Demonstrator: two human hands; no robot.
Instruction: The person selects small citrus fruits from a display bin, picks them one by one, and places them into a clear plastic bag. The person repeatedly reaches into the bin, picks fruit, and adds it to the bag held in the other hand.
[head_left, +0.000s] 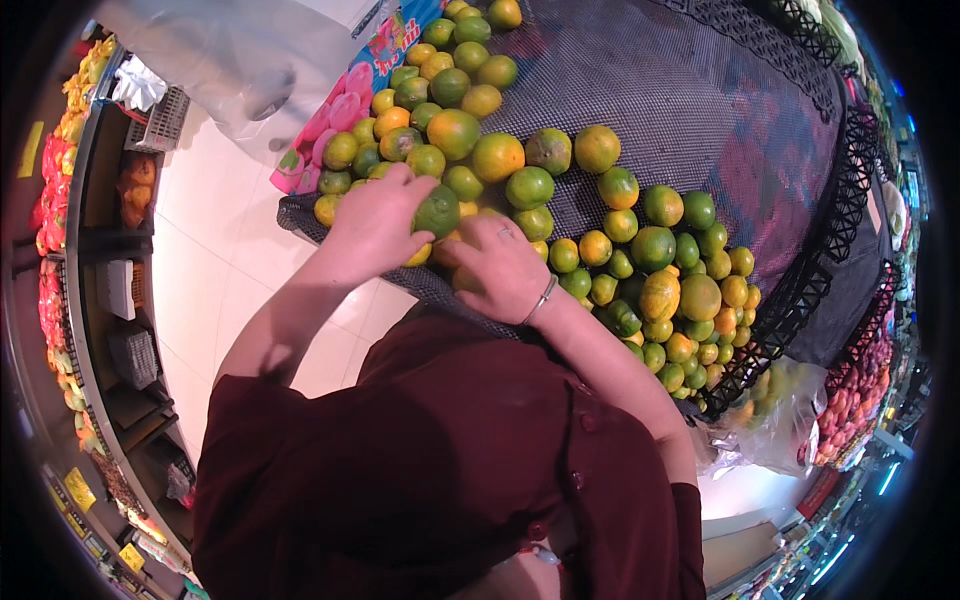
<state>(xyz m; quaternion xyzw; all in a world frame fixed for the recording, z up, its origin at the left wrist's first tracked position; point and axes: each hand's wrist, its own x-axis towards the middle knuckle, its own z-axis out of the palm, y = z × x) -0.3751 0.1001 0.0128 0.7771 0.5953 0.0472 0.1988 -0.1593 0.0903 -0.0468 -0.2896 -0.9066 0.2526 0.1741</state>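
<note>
Green and orange mandarins lie piled along the front of a display stand covered in dark mesh (615, 82). My left hand (379, 225) has its thumb and forefinger around a dark green mandarin (437, 212) at the pile's near left corner. Just right of it, my right hand (502, 262), with a ring and a metal bangle (541, 300), rests palm down over the near edge of the pile. Its fingers touch yellow-orange mandarins that it partly covers, so a firm hold cannot be made out. An orange-green mandarin (499, 157) sits beyond both hands.
More mandarins (701, 298) are heaped at the right, bordered by black lattice edging (844, 202). A clear plastic bag (780, 412) hangs beside that corner. Plastic film (247, 52) and a printed fruit carton (352, 97) are at the upper left. Fruit shelves (90, 300) line the left.
</note>
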